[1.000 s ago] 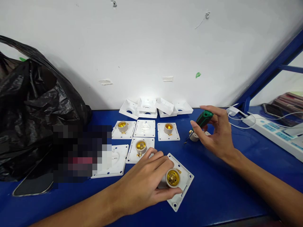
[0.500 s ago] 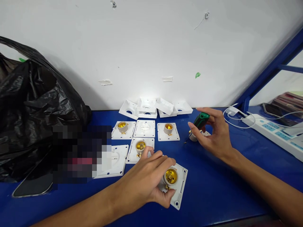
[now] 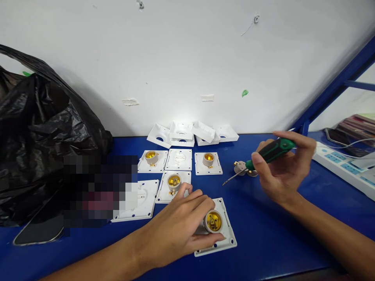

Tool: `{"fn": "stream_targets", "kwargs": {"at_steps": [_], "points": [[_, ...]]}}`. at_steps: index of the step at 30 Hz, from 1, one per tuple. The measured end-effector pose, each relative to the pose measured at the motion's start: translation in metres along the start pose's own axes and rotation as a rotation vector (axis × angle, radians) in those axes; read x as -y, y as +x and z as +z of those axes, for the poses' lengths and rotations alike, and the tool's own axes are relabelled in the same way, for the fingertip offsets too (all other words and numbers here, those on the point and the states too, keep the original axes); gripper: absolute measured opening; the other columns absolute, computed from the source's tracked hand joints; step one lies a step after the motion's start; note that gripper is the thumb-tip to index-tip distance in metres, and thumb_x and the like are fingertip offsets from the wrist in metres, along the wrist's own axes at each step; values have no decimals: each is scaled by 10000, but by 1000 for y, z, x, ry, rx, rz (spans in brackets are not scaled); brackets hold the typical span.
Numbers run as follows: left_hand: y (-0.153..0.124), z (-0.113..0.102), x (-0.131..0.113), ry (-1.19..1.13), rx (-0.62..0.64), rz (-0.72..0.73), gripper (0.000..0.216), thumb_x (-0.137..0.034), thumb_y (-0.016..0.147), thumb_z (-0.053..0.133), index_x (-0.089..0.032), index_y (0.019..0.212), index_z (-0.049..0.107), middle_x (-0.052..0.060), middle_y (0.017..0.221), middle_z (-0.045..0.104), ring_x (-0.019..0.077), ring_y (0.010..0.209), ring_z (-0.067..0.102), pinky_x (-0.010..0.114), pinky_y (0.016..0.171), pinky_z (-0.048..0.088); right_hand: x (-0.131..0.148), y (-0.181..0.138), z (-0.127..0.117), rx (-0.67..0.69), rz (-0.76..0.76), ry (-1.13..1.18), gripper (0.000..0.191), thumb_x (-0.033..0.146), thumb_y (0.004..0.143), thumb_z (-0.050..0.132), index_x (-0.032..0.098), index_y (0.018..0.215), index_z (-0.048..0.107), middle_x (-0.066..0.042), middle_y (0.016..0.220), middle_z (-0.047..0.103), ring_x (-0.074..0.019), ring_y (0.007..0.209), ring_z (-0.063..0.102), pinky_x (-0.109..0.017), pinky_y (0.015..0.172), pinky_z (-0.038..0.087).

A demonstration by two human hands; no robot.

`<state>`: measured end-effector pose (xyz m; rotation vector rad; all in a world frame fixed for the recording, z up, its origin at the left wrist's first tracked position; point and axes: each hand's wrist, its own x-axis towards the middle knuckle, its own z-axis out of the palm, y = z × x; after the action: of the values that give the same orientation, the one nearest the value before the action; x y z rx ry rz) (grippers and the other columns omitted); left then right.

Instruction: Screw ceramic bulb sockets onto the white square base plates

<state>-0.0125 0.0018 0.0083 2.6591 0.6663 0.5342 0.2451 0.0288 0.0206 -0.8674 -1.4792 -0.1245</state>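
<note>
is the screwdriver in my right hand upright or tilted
Tilted: the screwdriver slants from the right hand down leftward to its tip.

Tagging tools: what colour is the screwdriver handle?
Green and black. The screwdriver handle shows best in the head view, in the right hand.

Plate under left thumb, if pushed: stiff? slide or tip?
The plate is probably stiff: its edges run straight. Pushed, it should slide rather than tip, being broad and low on the smooth-looking table; pushing on the raised socket might tilt it.

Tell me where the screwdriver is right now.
In the head view, the screwdriver is right of centre, in the right hand, its shaft pointing left past the loose sockets on the blue table.
</note>
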Motion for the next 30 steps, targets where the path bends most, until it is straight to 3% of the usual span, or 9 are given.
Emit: {"fn": "stream_targets", "kwargs": {"at_steps": [4,8,12,21,30], "points": [[1,-1,-2,-6,17,-27,299,-422,953,776,-196,973,581,-20,850,599,197,813,561,391,971,400,20,-2,0,-116,20,23,376,327,878,750,352,1228,613,-61,1149,497,-131,574,563,-416,542,567],[0,-1,-3,-25,39,-41,304,-421,955,774,-198,960,566,-25,851,602,188,787,558,395,980,395,31,-7,-3,-163,-23,31,450,338,850,775,335,1277,631,-67,1149,478,-133,564,578,-422,504,559],[0,0,-3,-29,27,-28,348,-448,944,784,-196,932,544,-28,832,585,181,762,553,387,957,400,34,-8,-4,-111,-78,70,452,309,857,769,331,1284,623,-41,1029,468,-137,528,576,-407,459,534],[-1,3,-2,-6,-22,-13,383,-468,926,797,-204,932,519,-38,835,608,162,730,571,403,983,410,38,-5,-5,-56,-124,86,506,254,851,755,323,1337,632,-32,1017,458,-118,517,573,-392,445,525],[-1,3,-1,-39,-21,-26,354,-405,919,811,-213,931,514,-39,851,622,168,744,577,381,955,431,37,-6,-6,56,-164,70,496,246,871,752,310,1330,575,23,777,515,-153,484,552,-388,445,547]]}}
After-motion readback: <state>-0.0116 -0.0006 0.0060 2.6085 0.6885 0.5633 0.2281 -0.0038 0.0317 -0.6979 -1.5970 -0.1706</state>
